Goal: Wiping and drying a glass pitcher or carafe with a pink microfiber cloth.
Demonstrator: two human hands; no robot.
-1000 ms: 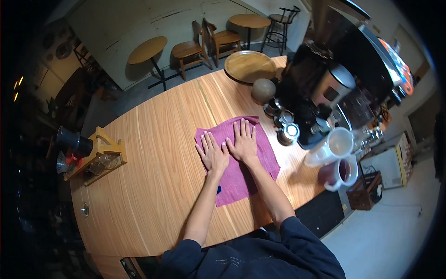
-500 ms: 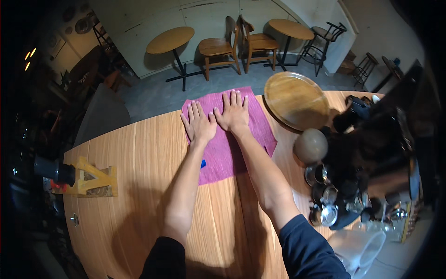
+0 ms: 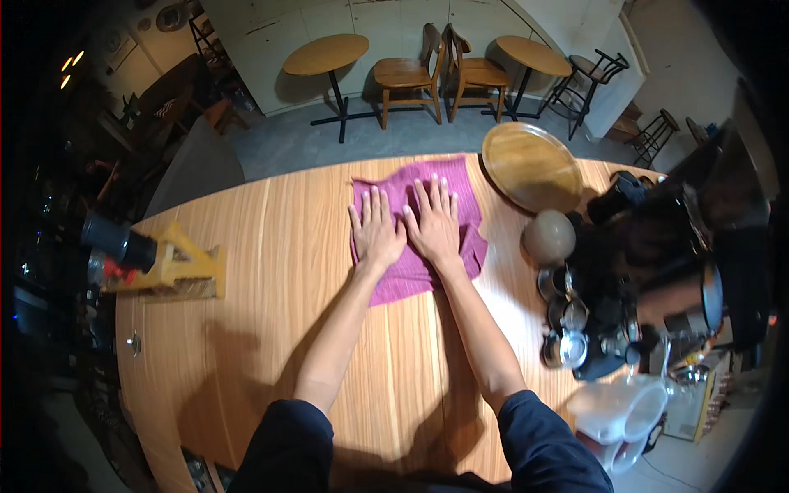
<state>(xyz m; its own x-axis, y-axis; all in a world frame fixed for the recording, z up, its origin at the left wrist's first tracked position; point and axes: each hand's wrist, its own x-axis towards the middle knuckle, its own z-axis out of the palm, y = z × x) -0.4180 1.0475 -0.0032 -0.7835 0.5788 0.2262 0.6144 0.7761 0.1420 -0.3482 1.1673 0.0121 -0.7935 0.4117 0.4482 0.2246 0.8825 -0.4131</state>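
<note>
One purple cloth (image 3: 411,273) lay rumpled near the far edge of a wooden table (image 3: 271,246), its longer axis running outward, directly beneath left hand (image 3: 378,236) and right hand (image 3: 435,230) alike, both flat, fingers outstretched, gripping nothing; a round tray (image 3: 532,170) sat to the right.

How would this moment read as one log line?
left hand: flat on purple cloth | right hand: flat on same cloth | cloth: wrinkled, on wooden tabletop
</note>
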